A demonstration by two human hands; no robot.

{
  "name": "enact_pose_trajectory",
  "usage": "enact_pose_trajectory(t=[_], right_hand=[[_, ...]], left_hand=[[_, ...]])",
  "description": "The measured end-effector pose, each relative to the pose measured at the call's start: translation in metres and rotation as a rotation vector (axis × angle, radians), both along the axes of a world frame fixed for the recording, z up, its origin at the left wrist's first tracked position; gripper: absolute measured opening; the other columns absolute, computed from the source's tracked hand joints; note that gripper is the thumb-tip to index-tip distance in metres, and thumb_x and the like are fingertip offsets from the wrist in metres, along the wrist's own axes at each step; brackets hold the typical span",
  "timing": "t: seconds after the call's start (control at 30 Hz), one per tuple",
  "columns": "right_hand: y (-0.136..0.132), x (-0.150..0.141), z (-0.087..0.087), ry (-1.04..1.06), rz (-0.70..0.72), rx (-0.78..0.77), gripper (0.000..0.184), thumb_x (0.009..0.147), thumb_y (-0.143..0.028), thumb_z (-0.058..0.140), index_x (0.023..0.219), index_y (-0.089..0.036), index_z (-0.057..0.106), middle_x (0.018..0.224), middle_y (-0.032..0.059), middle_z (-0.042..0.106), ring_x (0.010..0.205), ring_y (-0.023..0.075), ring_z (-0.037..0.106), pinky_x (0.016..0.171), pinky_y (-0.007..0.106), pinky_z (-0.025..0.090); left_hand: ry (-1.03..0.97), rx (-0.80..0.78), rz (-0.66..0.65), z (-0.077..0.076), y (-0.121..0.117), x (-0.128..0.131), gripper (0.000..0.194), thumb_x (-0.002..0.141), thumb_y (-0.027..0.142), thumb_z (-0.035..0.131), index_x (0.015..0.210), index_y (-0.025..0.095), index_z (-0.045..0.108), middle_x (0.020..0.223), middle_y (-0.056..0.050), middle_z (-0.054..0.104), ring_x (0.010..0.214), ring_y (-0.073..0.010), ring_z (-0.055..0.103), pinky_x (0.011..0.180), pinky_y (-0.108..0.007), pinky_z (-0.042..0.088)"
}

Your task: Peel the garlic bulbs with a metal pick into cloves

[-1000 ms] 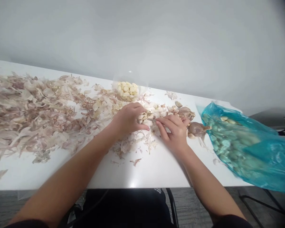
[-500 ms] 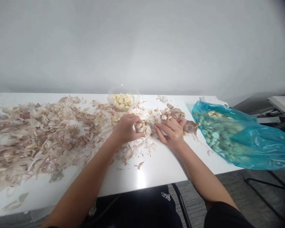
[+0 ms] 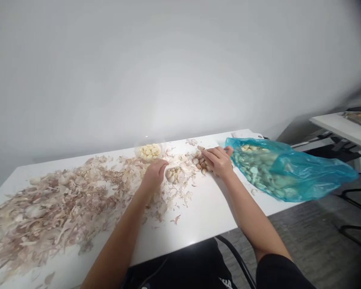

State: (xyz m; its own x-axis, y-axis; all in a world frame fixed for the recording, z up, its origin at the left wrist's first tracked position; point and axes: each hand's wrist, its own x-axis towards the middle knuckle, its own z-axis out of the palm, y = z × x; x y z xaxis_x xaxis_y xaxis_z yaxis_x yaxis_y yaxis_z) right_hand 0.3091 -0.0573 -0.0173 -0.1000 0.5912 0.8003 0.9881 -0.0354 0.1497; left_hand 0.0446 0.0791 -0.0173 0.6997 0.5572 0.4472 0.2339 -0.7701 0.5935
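Observation:
Just left of a garlic bulb (image 3: pixel 175 175) with its cloves exposed is my left hand (image 3: pixel 154 176). Its fingers are curled toward the thumb, and I cannot make out anything between them. My right hand (image 3: pixel 219 161) reaches over a small pile of unpeeled garlic cloves (image 3: pixel 202 163), partly covering it. A thin tool (image 3: pixel 199 150) sticks out past its closed fingertips; its exact kind is too small to tell. Behind the left hand, a clear bowl (image 3: pixel 137 151) contains peeled cloves (image 3: pixel 149 151).
A wide heap of garlic skins (image 3: pixel 69 200) spreads over the left of the white table (image 3: pixel 204 214). At the right edge lies a blue plastic bag (image 3: pixel 301 168) with garlic cloves inside, overhanging the table. A wall (image 3: pixel 180 72) stands behind; another table (image 3: pixel 343 124) is farther right.
The bulb, earlier between both hands, now lies free on the table. My left hand has drawn back left from it; my right hand has moved away to the clove pile. The view has tilted.

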Motion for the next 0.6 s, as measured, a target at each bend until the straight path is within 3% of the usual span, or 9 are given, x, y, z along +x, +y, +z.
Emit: enact_pose_trajectory(t=[0.1,0.37,0.6], right_hand=[[0.002,0.002,0.000,-0.009,0.026,-0.002,0.016,0.093,-0.019,0.059,0.101,-0.024,0.071,0.091,-0.0008,0.075,0.081,0.0103,0.060,0.086,0.036,0.021],[0.004,0.003,-0.006,-0.013,0.124,-0.046,0.021,0.092,-0.020,0.060,0.109,-0.028,0.069,0.094,-0.0027,0.074,0.091,0.0098,0.063,0.088,0.034,0.021],[-0.006,0.013,0.008,0.051,0.013,0.125,0.018,0.092,-0.019,0.059,0.102,-0.026,0.071,0.090,0.0002,0.074,0.082,0.0120,0.059,0.089,0.038,0.019]], left_hand=[[0.005,0.025,-0.004,0.002,0.000,0.000,0.025,0.094,0.022,0.043,0.100,0.019,0.067,0.107,-0.011,0.070,0.104,-0.0223,0.065,0.096,-0.042,0.053],[0.114,0.032,-0.044,0.009,-0.012,-0.003,0.022,0.085,0.039,0.065,0.098,0.021,0.066,0.098,-0.008,0.073,0.094,-0.0233,0.068,0.087,-0.040,0.056],[0.082,0.068,-0.051,0.008,-0.016,0.003,0.020,0.089,0.034,0.061,0.099,0.019,0.068,0.099,-0.010,0.072,0.094,-0.0216,0.067,0.087,-0.037,0.055]])
